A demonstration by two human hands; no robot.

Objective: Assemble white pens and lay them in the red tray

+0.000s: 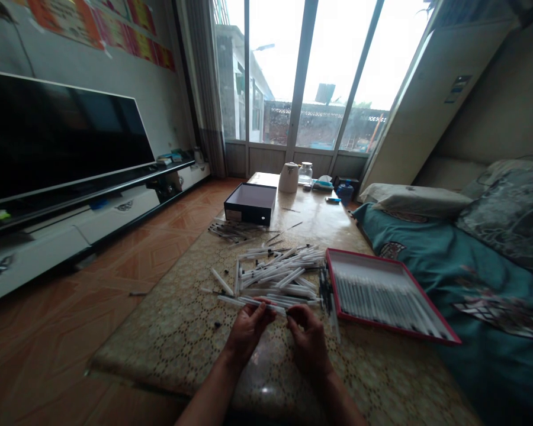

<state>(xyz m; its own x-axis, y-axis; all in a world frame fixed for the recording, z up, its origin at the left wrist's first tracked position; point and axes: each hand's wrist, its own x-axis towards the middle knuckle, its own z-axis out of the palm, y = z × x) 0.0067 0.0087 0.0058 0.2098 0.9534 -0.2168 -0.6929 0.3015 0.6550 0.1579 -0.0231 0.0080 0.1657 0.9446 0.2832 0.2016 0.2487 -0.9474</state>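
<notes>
While both forearms reach in over the patterned tabletop (169, 340), a slim white tube (275, 309) lies roughly crosswise between the two hands, just in front of a loose heap of similar tubes (288, 273). The left hand (249, 325) has its grip pinched closed on the tube, thumb and fingers together. The right hand (308, 337) has its grip drawn nearly closed at the tube's other end, fingertips on a small dark tip (287, 313) — whether that is a separate piece I cannot tell.

Near the left forearm, a small black piece (217, 324) sits by itself. To the right of the heap, a red-rimmed tray (368, 268) holds a row of dark-tipped pens (382, 299) side by side. Beyond the heap stands an open dark box (254, 214), with thin dark sticks (231, 231) strewn before it; farther back are a pale kettle (289, 177) and a glass jar (306, 173).
</notes>
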